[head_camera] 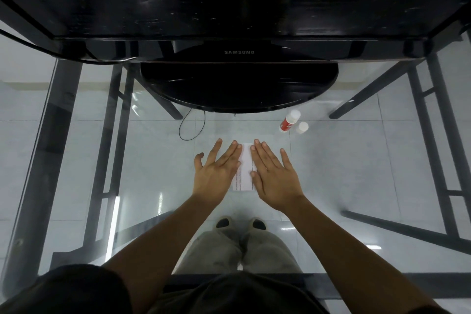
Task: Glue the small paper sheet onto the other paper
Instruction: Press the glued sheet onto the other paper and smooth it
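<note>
A white paper (245, 168) with red print along its left side lies flat on the glass table (344, 173), mostly covered by my hands. My left hand (216, 173) lies flat, fingers spread, over its left edge. My right hand (274, 176) lies flat over its right part, fingers together. Neither hand grips anything. I cannot tell the small sheet from the other paper under the hands. A red and white glue stick (289, 121) lies uncapped at the back right, with its white cap (302, 127) standing beside it.
A black Samsung monitor (239, 52) on a round base (239, 86) stands at the back of the table. A thin black cable (191, 125) loops in front of the base. Through the glass I see the table's black legs, the tiled floor and my feet.
</note>
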`<action>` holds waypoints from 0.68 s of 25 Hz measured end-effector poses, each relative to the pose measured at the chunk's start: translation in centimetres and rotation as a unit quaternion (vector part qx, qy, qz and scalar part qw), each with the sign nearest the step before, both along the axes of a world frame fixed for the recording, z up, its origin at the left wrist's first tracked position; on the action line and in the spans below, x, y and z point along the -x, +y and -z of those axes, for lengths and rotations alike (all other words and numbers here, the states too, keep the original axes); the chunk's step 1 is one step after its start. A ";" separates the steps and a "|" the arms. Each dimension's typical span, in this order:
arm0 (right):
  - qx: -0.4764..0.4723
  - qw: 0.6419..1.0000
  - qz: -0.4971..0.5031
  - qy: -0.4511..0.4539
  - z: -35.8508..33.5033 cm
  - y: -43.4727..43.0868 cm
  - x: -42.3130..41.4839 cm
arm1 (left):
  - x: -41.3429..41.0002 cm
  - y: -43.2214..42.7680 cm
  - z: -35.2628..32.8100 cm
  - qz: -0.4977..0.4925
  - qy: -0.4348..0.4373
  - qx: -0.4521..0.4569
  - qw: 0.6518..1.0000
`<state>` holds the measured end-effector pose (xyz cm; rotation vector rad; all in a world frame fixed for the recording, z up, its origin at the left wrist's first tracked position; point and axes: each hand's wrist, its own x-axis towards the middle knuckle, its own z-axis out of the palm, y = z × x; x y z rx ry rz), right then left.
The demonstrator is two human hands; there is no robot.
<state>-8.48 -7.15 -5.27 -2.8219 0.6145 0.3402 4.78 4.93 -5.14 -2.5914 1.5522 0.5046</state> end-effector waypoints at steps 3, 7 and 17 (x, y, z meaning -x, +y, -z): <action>0.011 1.000 -0.003 0.006 0.0 0.0 0.0 | -0.2 0.5 -0.3 0.014 0.016 -0.016 1.000; 0.015 1.000 -0.006 0.004 0.0 0.1 0.0 | -0.3 2.6 -0.8 0.132 0.035 0.029 0.990; 0.007 1.000 -0.011 -0.003 -0.3 0.0 0.0 | -1.9 4.1 -0.9 0.303 0.028 0.010 0.952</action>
